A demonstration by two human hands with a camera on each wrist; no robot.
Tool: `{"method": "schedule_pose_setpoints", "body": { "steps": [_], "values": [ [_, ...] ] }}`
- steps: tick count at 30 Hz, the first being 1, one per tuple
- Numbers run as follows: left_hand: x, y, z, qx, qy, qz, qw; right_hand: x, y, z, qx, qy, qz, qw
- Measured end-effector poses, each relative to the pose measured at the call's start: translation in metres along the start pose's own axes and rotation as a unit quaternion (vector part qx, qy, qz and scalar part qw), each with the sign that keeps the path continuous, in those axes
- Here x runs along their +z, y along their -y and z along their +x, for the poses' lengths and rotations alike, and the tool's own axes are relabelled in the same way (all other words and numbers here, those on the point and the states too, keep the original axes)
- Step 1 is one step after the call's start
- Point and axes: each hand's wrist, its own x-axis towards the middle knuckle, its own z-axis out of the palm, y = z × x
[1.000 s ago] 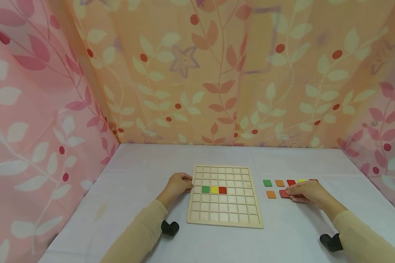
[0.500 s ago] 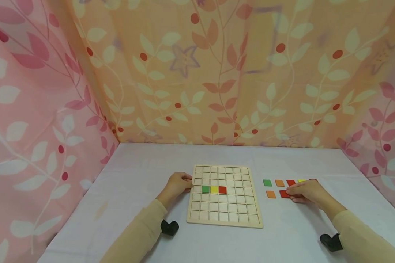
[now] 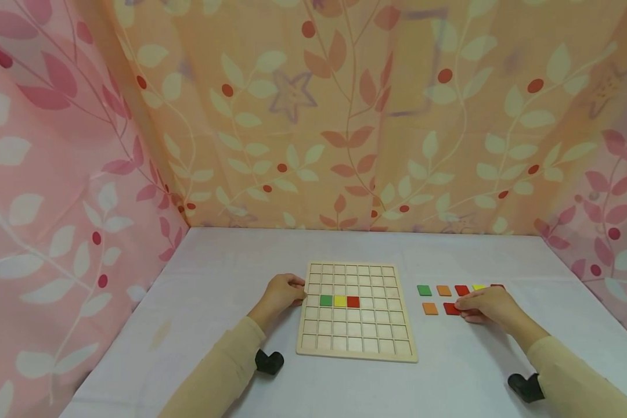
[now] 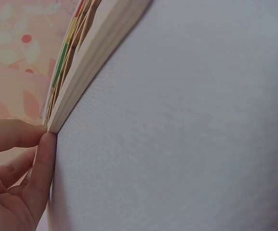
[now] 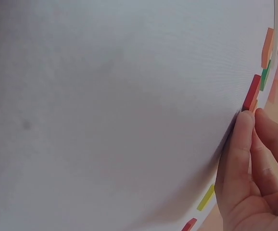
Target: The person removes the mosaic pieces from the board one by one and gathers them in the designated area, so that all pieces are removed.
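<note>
A wooden grid board (image 3: 355, 331) lies on the table. Green (image 3: 326, 301), yellow (image 3: 340, 301) and red (image 3: 353, 302) squares sit side by side in one row of its cells. At the board's left edge is my left hand (image 3: 281, 296), thumb and finger pinching the rim; the left wrist view shows the fingertips (image 4: 45, 137) meeting at that pale edge. My right hand (image 3: 488, 305) pinches the right side of a red square tile (image 3: 451, 309) in the nearer row of loose tiles. In the right wrist view, thumb and finger close on the red tile's (image 5: 252, 91) end.
Beyond the right hand runs a row of loose tiles: green (image 3: 424, 290), orange (image 3: 444, 291), red (image 3: 462, 289), yellow (image 3: 479, 287) and another red (image 3: 497, 285), the last two partly covered. Another orange tile (image 3: 431, 309) lies left of the pinched one. Patterned cloth (image 3: 292, 145) hangs behind the table.
Both hands and the board keep their places. The pinched red tile shows a darker red than a second ago, when it had a paler sheen.
</note>
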Motion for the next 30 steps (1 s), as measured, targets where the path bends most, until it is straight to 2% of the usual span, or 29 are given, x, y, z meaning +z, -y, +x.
{"method": "schedule_pose_setpoints", "body": {
  "steps": [7, 11, 17, 30],
  "values": [
    [-0.001, 0.001, 0.0, 0.001, 0.001, 0.006, 1.0, -0.001, 0.007, -0.008, -0.03, 0.002, -0.007, 0.9995],
    [-0.002, 0.001, -0.002, 0.001, 0.002, 0.003, 1.0, 0.004, 0.017, -0.016, -0.07, -0.008, -0.033, 0.997],
    [-0.004, -0.002, -0.005, 0.009, 0.003, 0.004, 0.9999, 0.029, 0.032, -0.018, -0.086, 0.013, -0.008, 0.9962],
    [0.0, 0.001, 0.001, -0.002, -0.003, 0.007, 1.0, 0.083, 0.063, -0.022, -0.101, 0.048, 0.015, 0.9936]
  ]
}}
